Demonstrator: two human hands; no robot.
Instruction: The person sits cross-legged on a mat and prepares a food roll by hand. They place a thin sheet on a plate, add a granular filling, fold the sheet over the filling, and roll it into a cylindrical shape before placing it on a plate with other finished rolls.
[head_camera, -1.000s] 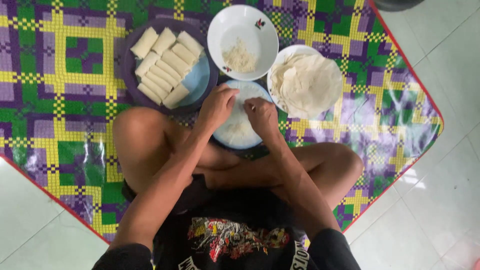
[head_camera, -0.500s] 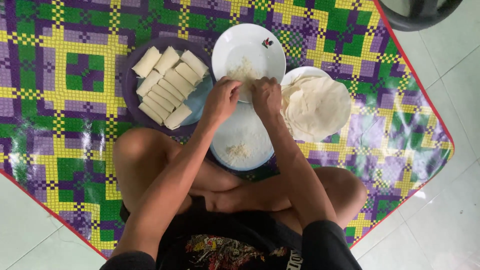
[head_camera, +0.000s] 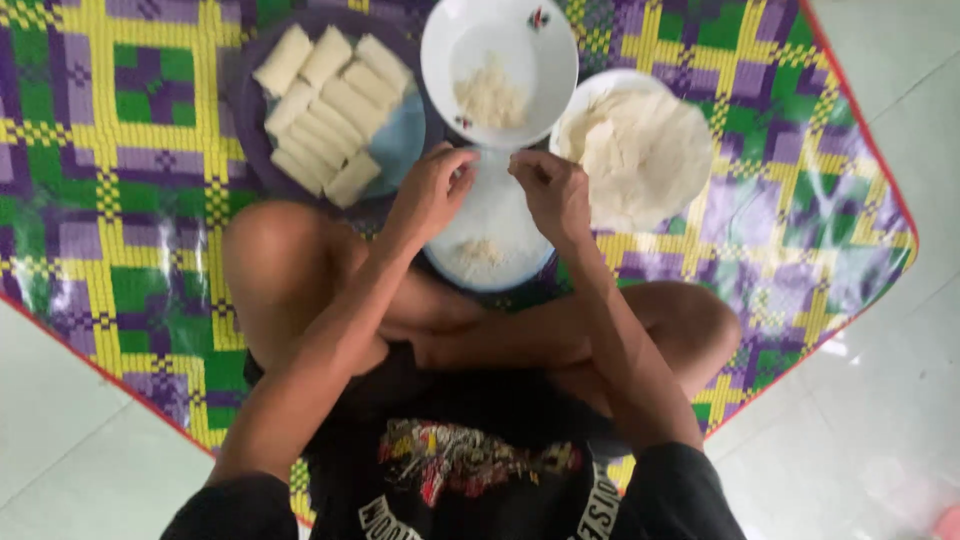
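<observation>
White wrapper lies flat on the near plate, which rests on the mat just before the crossed legs of the person. A small heap of pale filling sits on the wrapper, near its closer edge. Both hands are over the far edge of this wrapper. The left hand has its fingers curled and pinched together at that edge, and the right hand is curled in the same way just opposite, with a small gap between the two. Whether the fingers really grasp the wrapper edge or only touch it, I cannot tell, because the fingertips hide it.

Just beyond the hands stands a white bowl with a little more of the same pale filling inside. To its right is a plate with a stack of round wrappers. To the left, a bluish plate carries finished rolls, laid side by side in rows. The mat is woven in purple, green and yellow squares, and it lies on a pale tiled floor.
</observation>
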